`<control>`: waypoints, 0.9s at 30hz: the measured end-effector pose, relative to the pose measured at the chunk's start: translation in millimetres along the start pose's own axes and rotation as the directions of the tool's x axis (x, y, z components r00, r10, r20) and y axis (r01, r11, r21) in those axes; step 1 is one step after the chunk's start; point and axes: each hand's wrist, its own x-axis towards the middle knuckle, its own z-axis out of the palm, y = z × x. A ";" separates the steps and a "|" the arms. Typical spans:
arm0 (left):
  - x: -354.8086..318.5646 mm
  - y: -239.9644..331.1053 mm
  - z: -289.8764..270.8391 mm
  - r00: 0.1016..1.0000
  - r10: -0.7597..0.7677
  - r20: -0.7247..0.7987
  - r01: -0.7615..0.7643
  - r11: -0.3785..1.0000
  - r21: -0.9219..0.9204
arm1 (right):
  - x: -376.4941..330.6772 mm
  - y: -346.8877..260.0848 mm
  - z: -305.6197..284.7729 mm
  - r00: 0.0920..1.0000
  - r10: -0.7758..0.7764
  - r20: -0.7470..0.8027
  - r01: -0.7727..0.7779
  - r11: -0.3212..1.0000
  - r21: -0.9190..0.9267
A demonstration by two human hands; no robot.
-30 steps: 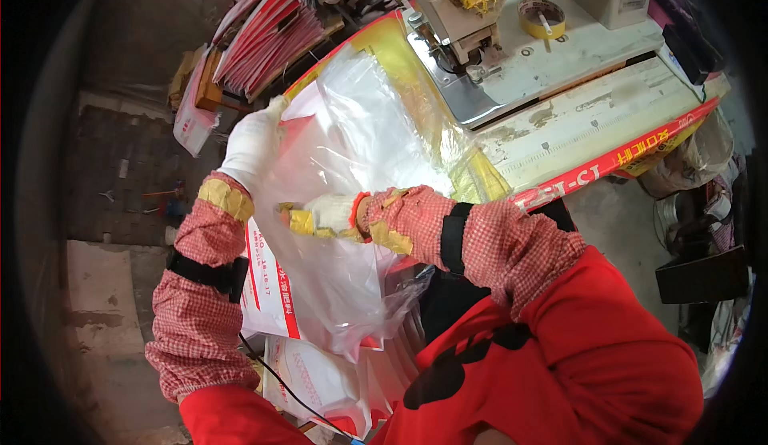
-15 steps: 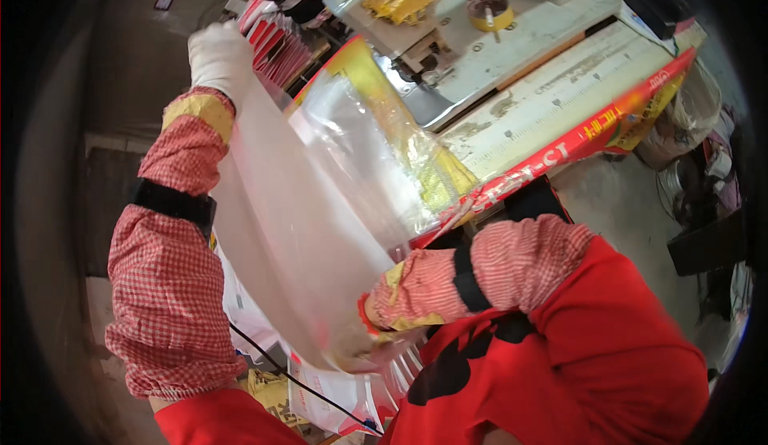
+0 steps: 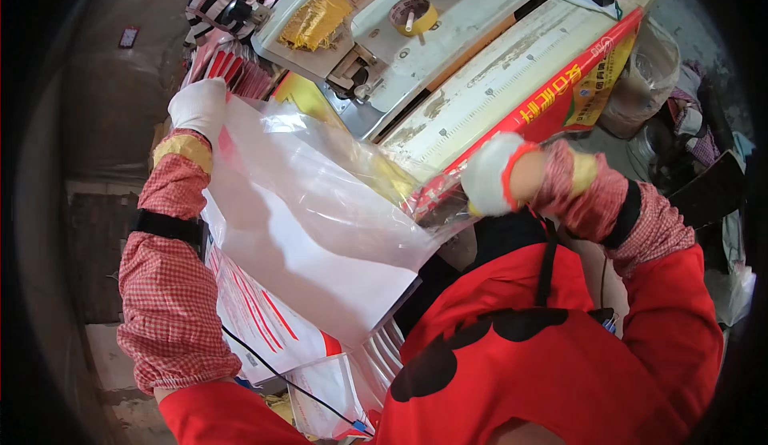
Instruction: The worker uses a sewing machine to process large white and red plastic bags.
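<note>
In a white glove, my left hand (image 3: 198, 109) is closed on the upper left corner of a large white sheet-like bag (image 3: 280, 229). A clear plastic film (image 3: 320, 145) lies over the bag and stretches rightward in creases. My gloved right hand (image 3: 492, 174), slightly blurred, is closed at the right end of that film, by the table edge. My right fingertips are partly hidden. Below the bag, white sacks with red stripes (image 3: 260, 309) lie near my left forearm.
A sewing machine (image 3: 352, 73) stands on the worktable, with a roll of yellow tape (image 3: 414, 15) and a frayed yellow bundle (image 3: 318, 19) on it. Red-and-yellow printed sacking (image 3: 552, 93) runs along the table's front edge. A black cable (image 3: 272, 362) crosses below. A pale bin (image 3: 644, 85) stands right.
My right hand has swung from low in front of my body up and right, drawing the film sideways. The white bag has spread flatter. The view has shifted, moving the table leftward and up.
</note>
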 end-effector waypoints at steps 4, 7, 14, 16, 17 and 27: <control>-6.6 8.8 -6.0 0.999 0.030 0.012 -0.031 0.998 0.062 | 42.2 7.5 -15.6 0.859 0.241 -0.452 -0.024 0.900 0.434; -10.5 10.9 -10.4 0.998 0.057 -0.009 -0.056 0.995 0.078 | 82.5 -10.2 -19.9 0.749 0.238 -0.618 0.135 0.859 0.495; -15.9 5.0 -11.4 0.999 0.048 0.000 -0.048 0.994 0.098 | 92.1 -40.9 -12.0 0.844 -0.102 -0.527 0.406 -0.521 0.751; -16.4 7.1 -9.6 0.999 0.051 -0.007 -0.050 0.994 0.093 | 94.0 -53.3 -2.9 0.904 -0.024 -0.426 0.380 -0.411 0.829; -15.8 8.2 -9.1 0.999 0.047 -0.014 -0.045 0.995 0.092 | 98.3 -59.3 -0.5 0.928 0.033 -0.371 0.363 -0.298 0.883; 26.0 -56.1 15.3 0.977 0.096 0.190 -0.079 0.993 -0.093 | 127.5 -70.4 -17.5 0.853 -0.076 -0.517 0.393 0.745 0.539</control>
